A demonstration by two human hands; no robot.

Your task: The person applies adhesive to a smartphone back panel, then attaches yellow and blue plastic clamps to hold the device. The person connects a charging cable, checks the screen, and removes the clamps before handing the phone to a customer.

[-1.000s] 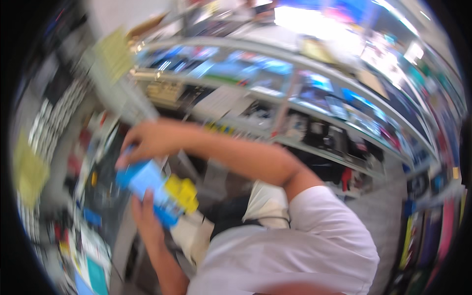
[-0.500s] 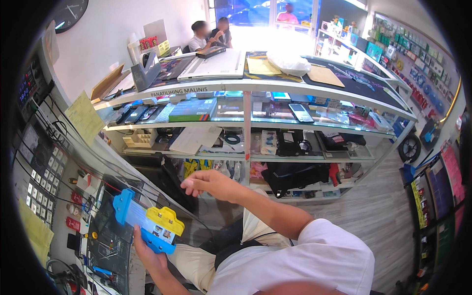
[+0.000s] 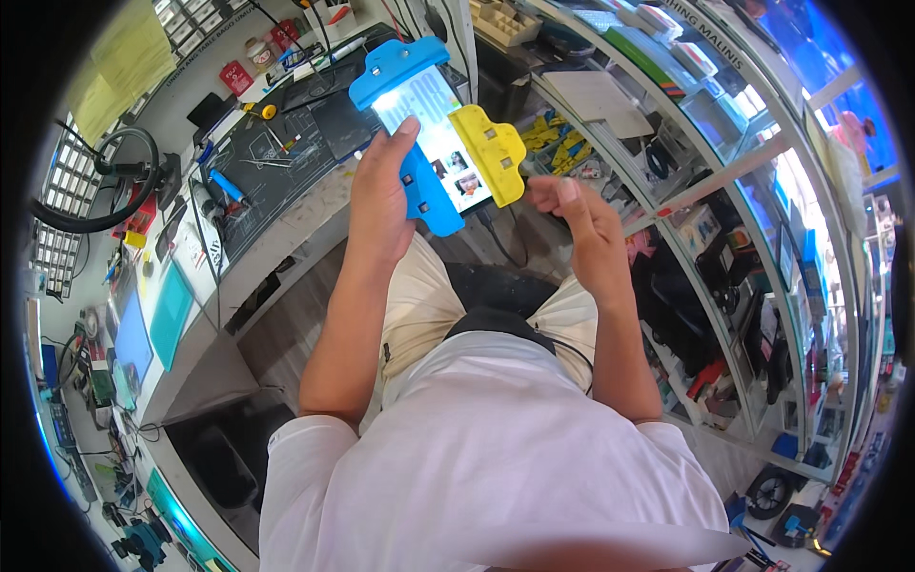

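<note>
My left hand [image 3: 379,191] grips a phone [image 3: 427,133] with a lit screen showing small pictures, its thumb over the side. Blue clamps [image 3: 398,69] are fixed across the phone's top and along its lower left edge, and a yellow clamp [image 3: 491,157] sits on the right edge. Just right of the yellow clamp, my right hand [image 3: 583,234] has loosely curled, separated fingers with nothing seen in them. A dark cable [image 3: 507,246] hangs below the phone.
At left, a workbench [image 3: 253,191] carries a dark mat, small tools, a blue tool [image 3: 227,186] and a black ring [image 3: 95,214]. Yellow notes [image 3: 105,86] hang on the wall. Glass display shelves [image 3: 724,162] with stock curve along the right; black wheels [image 3: 768,491] stand lower right.
The view has swung round toward the bench. The phone, in my left hand, is now higher in view. My right hand, earlier on the top clamp, has come away to the phone's right.
</note>
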